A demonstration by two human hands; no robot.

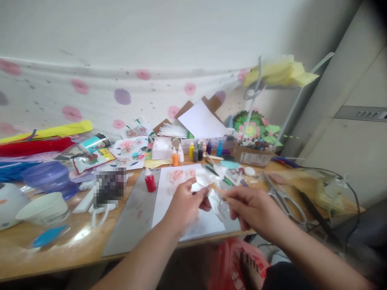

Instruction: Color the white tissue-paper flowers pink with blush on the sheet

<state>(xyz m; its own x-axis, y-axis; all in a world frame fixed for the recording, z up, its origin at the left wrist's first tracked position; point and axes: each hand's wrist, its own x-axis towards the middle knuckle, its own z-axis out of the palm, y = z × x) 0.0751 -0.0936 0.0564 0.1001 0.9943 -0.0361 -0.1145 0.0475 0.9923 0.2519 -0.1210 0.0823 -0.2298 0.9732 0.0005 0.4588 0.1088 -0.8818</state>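
White tissue (215,201) is pinched in my left hand (188,203), its loose ends sticking out above and below the fingers. Close by on the right, my right hand (254,206) has its fingers closed on a thin orange stick-like thing (219,190) that reaches into the tissue; its far end is hidden. Both hands are above a white paper sheet (165,201) with pink, flower-like painted patches (179,175). Under the sheet lies a grey board (127,225). A red paint bottle (150,182) stands upright on that board, left of the sheet.
Several small paint bottles (191,150) line the back. Scissors (286,199) lie right of my right hand. A white bowl (44,207) and a purple bowl (50,177) are at left. A cardboard box (252,156) holds tools. Below hangs a red plastic bag (226,262).
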